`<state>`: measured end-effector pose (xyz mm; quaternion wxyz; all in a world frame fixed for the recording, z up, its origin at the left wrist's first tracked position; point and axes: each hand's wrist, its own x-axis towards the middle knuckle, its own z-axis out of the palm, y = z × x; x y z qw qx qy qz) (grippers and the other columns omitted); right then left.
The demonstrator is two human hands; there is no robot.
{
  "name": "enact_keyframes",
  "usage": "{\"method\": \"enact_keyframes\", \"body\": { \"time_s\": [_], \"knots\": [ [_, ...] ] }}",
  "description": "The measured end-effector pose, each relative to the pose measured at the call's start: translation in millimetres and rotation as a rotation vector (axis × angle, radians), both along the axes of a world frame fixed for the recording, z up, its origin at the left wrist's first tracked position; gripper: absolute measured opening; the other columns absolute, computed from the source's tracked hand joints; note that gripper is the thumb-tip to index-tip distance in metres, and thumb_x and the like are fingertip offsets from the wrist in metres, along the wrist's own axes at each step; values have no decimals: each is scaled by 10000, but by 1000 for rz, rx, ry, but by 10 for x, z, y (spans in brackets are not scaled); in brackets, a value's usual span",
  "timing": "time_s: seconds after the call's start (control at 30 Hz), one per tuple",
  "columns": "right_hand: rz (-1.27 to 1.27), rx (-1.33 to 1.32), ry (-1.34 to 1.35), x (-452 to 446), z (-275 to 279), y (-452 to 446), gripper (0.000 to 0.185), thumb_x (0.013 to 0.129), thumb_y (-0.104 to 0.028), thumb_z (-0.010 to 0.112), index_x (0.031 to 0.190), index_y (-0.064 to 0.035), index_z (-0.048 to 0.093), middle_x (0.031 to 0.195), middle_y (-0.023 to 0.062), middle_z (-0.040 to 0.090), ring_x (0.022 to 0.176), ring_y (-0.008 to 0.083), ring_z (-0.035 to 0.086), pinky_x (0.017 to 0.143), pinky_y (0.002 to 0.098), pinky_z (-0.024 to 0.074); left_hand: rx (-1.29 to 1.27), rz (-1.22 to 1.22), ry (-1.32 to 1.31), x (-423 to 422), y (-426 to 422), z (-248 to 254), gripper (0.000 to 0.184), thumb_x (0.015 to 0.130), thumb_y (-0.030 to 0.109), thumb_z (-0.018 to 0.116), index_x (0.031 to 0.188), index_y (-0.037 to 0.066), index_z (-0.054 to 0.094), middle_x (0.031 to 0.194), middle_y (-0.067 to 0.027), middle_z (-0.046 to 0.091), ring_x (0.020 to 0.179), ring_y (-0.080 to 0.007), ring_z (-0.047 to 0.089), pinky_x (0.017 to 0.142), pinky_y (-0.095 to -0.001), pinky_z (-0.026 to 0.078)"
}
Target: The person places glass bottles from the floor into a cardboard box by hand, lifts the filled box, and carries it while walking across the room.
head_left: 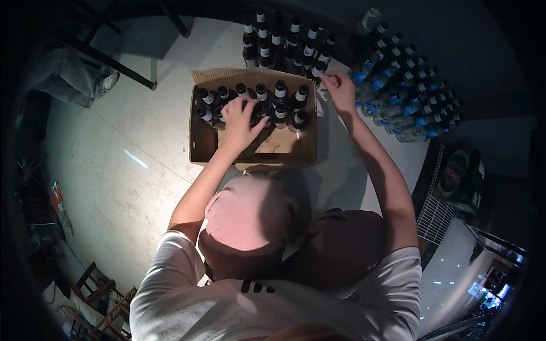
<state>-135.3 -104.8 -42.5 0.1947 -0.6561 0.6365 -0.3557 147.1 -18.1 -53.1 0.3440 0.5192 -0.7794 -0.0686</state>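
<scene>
An open cardboard box (196,142) stands before me, with dark beer bottles (280,94) upright in rows across its far half. My left hand (239,116) is over the front row, thumb and fingers spread around a bottle top; the palm hides part of the row. Beyond the box's far right corner, my right hand (339,89) has its fingertips curled at the neck of a beer bottle (318,70). That bottle is at the near edge of a group of similar bottles (294,42) on the floor. Its far side is hidden from me.
Clear bottles with blue labels (406,94) stand packed together at the right. A dark green carton (459,179) and a white wire rack (436,219) are farther right. Dark metal legs (122,59) stand at upper left, and a wooden chair (99,301) at lower left.
</scene>
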Motion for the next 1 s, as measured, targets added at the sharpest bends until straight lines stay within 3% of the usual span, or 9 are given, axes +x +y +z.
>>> {"method": "enact_keyframes", "body": {
  "time_s": [0.03, 0.27, 0.33, 0.47, 0.57, 0.63, 0.67, 0.77, 1.0],
  "knots": [
    [-85, -47, -63, -70, -188, -58, 452, 730, -335, 771, 984, 15, 644, 636, 34, 529, 578, 119, 489, 542, 248, 412, -11, 35, 2, 76, 9, -52, 458, 731, 257, 721, 1110, 54, 565, 1091, -109, 484, 1049, -291, 446, 914, -416, 285],
    [-168, 34, -120, -16, -680, -327, 519, 719, -290, 780, 1075, 48, 612, 656, 48, 597, 591, 107, 545, 571, 253, 452, -30, 153, 21, 181, 9, -300, 383, 751, 217, 708, 1077, 56, 586, 1071, -98, 486, 1042, -278, 450, 917, -406, 282],
    [-227, 20, -217, 3, -804, -475, 535, 679, -255, 793, 1069, 62, 612, 636, 69, 572, 589, 188, 570, 590, 315, 468, -37, 165, 26, 185, 12, -318, 372, 755, 217, 704, 1072, 62, 586, 1075, -100, 487, 1051, -280, 448, 924, -405, 278],
    [-266, -20, -187, 57, -915, -622, 516, 676, -246, 792, 1071, 42, 626, 627, 69, 569, 584, 187, 563, 585, 326, 463, 21, 182, 54, 222, -2, -354, 366, 763, 224, 699, 1072, 65, 583, 1097, -102, 479, 1071, -279, 438, 945, -408, 265],
    [-265, 25, -163, 59, -917, -630, 468, 682, -233, 790, 1052, 16, 649, 612, 53, 550, 560, 177, 530, 570, 321, 447, 46, 207, 74, 241, 0, -364, 363, 768, 227, 695, 1072, 65, 582, 1102, -101, 475, 1078, -279, 432, 951, -410, 260],
    [-262, -24, -262, 32, -1037, -645, 427, 695, -202, 799, 1011, 48, 657, 608, 21, 539, 543, 94, 457, 522, 254, 400, 54, 212, 81, 255, -3, -380, 361, 770, 228, 693, 1073, 65, 582, 1101, -101, 474, 1082, -279, 429, 952, -412, 258],
    [-298, -16, -304, 32, -1095, -669, 386, 681, -194, 798, 987, 6, 674, 634, 26, 502, 558, 136, 455, 543, 285, 406, 59, 213, 93, 258, -8, -387, 359, 773, 228, 692, 1073, 66, 582, 1100, -100, 474, 1086, -278, 426, 953, -413, 256],
    [-266, -133, -183, -45, -1145, -675, 362, 685, -159, 798, 971, 23, 671, 692, 33, 491, 594, 123, 453, 550, 272, 403, 55, 206, 79, 266, -16, -387, 354, 774, 226, 692, 1069, 65, 582, 1098, -99, 472, 1091, -280, 421, 953, -413, 256],
    [-51, -266, -161, 76, 46, -434, 383, 702, -140, 793, 978, 71, 631, 728, 32, 476, 604, 100, 444, 555, 230, 389, 33, 217, 109, 254, -31, -375, 347, 772, 220, 697, 1060, 64, 581, 1097, -92, 473, 1087, -281, 425, 953, -409, 253]
  ]
}}
